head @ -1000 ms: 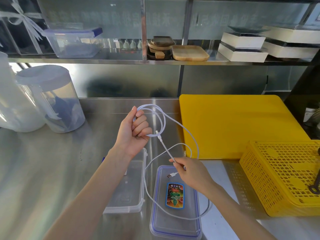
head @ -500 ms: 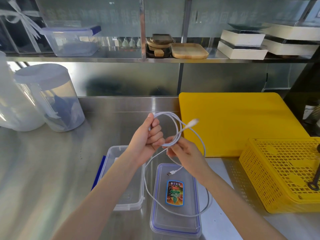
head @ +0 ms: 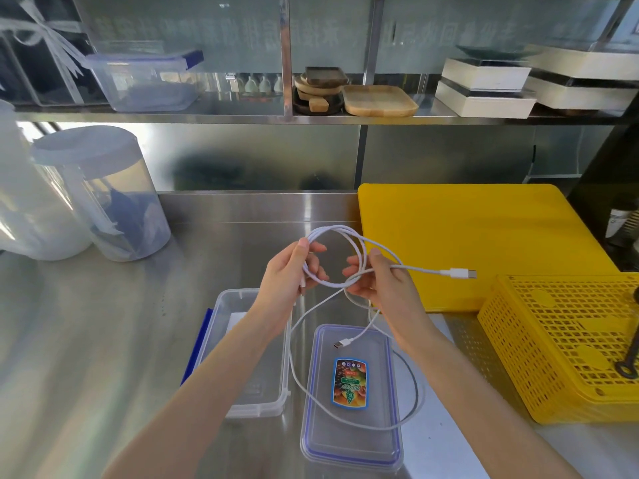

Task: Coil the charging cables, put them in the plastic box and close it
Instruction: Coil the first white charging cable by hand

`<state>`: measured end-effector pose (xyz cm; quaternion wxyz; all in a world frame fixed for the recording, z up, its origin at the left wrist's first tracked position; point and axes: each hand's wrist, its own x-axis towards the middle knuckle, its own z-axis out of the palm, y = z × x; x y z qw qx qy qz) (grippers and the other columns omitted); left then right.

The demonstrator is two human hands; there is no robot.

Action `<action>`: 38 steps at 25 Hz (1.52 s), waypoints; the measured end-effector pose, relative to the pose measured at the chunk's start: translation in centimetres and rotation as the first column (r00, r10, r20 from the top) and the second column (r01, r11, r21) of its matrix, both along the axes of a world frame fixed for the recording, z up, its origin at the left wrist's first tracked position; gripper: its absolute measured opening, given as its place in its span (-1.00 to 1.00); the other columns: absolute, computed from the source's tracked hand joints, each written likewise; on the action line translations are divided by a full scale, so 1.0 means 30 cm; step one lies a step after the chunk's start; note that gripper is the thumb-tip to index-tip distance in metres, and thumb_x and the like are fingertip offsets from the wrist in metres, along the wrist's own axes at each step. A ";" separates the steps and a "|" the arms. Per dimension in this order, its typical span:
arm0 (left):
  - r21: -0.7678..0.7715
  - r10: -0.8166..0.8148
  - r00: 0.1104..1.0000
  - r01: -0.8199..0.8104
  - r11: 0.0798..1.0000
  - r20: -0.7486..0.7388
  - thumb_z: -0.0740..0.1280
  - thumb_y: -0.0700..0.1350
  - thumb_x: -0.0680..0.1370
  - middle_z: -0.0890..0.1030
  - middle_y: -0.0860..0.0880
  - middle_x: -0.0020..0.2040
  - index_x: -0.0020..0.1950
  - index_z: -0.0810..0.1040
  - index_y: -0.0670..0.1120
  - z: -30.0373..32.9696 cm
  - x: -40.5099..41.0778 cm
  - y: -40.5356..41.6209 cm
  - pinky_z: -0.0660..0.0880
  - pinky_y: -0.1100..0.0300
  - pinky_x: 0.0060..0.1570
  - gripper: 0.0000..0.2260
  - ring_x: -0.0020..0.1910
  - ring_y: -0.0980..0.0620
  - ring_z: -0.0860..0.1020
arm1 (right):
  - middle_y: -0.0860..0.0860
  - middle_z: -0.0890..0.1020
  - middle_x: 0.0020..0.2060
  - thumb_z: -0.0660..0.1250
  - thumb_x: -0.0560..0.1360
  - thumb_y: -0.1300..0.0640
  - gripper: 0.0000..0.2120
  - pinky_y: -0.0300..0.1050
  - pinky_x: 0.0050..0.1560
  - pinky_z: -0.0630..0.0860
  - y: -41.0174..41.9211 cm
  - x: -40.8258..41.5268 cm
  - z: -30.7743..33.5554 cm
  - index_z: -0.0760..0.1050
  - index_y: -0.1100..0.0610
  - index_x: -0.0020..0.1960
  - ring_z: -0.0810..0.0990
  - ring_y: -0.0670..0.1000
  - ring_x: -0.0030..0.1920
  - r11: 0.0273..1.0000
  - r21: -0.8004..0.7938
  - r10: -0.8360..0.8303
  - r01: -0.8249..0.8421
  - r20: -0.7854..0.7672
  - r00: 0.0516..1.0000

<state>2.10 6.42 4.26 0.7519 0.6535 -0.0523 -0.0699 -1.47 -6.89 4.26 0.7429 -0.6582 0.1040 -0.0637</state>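
A white charging cable (head: 349, 236) is looped into a coil in the air above the steel counter. My left hand (head: 294, 267) grips the coil's left side. My right hand (head: 377, 281) pinches its right side, and a USB-C plug (head: 461, 273) sticks out to the right over the yellow board. A second white cable (head: 411, 399) hangs from my hands and trails over the box lid (head: 349, 440), its USB plug (head: 342, 343) resting on the lid. The open clear plastic box (head: 256, 406) sits below my left forearm, to the left of the lid.
A yellow cutting board (head: 484, 236) lies to the right, with a yellow perforated basket (head: 560, 344) in front of it. Two clear lidded jugs (head: 103, 191) stand at the left. A shelf above holds a plastic container (head: 145, 81), wooden trays (head: 377, 100) and white boxes (head: 484, 88).
My right hand rose from the lid to meet the left, adding a loop to the coil. The USB-C end now points right over the yellow board. Both hands shifted right.
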 end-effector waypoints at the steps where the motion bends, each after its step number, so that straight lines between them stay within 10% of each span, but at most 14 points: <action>1: -0.008 -0.005 1.000 0.005 1.000 -0.022 0.06 -0.13 0.62 0.45 0.07 -0.56 -0.20 0.53 -0.11 0.001 0.010 0.010 0.46 0.15 -0.15 -0.69 -0.49 0.17 0.50 | 0.05 0.62 -0.30 0.05 0.59 0.08 -0.67 -0.10 -0.05 0.57 -0.009 0.003 0.000 0.54 0.15 -0.14 0.58 -0.09 -0.34 1.000 0.010 0.025 -0.024 -0.004 1.000; 8: 0.076 -0.280 0.927 0.307 0.949 -0.249 0.12 -0.10 0.59 0.42 0.02 -0.60 -0.26 0.43 -0.15 0.055 0.015 0.045 0.49 -0.01 0.08 -0.74 -0.53 0.06 0.49 | 0.06 0.63 -0.28 0.07 0.59 0.13 -0.73 -0.35 -0.26 0.59 -0.055 0.010 -0.001 0.53 0.18 -0.01 0.61 -0.19 -0.41 0.951 -0.243 0.191 -0.189 -0.015 0.981; 12: 0.020 -0.289 0.944 0.295 0.955 -0.159 0.14 -0.03 0.59 0.27 0.09 -0.61 -0.25 0.42 -0.11 0.051 0.008 0.036 0.51 0.25 -0.37 -0.74 -0.59 0.16 0.30 | 0.00 0.64 -0.30 0.11 0.57 0.10 -0.74 -0.38 -0.29 0.57 -0.057 0.011 -0.014 0.55 0.17 -0.03 0.63 -0.20 -0.38 0.935 -0.304 0.190 -0.183 -0.008 0.982; 19: -0.328 -0.113 0.973 0.041 0.944 -0.202 0.06 0.01 0.61 0.25 0.09 -0.64 -0.29 0.38 -0.07 0.017 0.082 0.080 0.31 0.37 -0.50 -0.68 -0.62 0.18 0.25 | -0.04 0.70 -0.38 0.09 0.58 0.08 -0.69 -0.31 -0.33 0.59 -0.097 0.013 -0.046 0.51 0.14 -0.23 0.67 -0.11 -0.36 0.984 0.176 0.051 -0.035 -0.086 0.995; 25: -0.560 0.099 0.967 -0.217 0.799 -0.234 0.02 0.03 0.62 0.26 0.07 -0.64 -0.33 0.35 -0.04 0.033 0.131 0.167 0.21 0.32 -0.34 -0.64 -0.63 0.14 0.24 | 0.01 0.66 -0.53 0.08 0.59 0.14 -0.71 -0.32 -0.48 0.57 -0.153 0.013 -0.124 0.40 0.18 -0.26 0.65 -0.11 -0.48 0.766 0.604 -0.073 0.219 -0.257 0.964; 32: -0.673 0.158 0.969 -0.245 0.698 -0.189 0.02 0.06 0.61 0.26 0.07 -0.62 -0.33 0.35 -0.02 0.043 0.147 0.180 0.21 0.35 -0.38 -0.64 -0.60 0.13 0.23 | 0.05 0.68 -0.48 0.14 0.56 0.02 -0.69 -0.28 -0.50 0.56 -0.116 0.006 -0.158 0.46 0.18 -0.25 0.65 -0.08 -0.47 0.664 0.721 0.031 0.198 -0.291 0.956; 38: -0.589 0.094 0.989 -0.144 0.795 -0.115 0.06 0.01 0.60 0.22 0.08 -0.62 -0.36 0.32 -0.04 0.041 0.108 0.133 0.15 0.31 -0.42 -0.66 -0.60 0.13 0.18 | 0.02 0.62 -0.46 0.12 0.52 -0.15 -0.54 -0.31 -0.52 0.47 -0.060 -0.011 -0.154 0.58 0.18 -0.22 0.56 -0.07 -0.52 0.833 0.552 0.283 -0.041 -0.361 0.889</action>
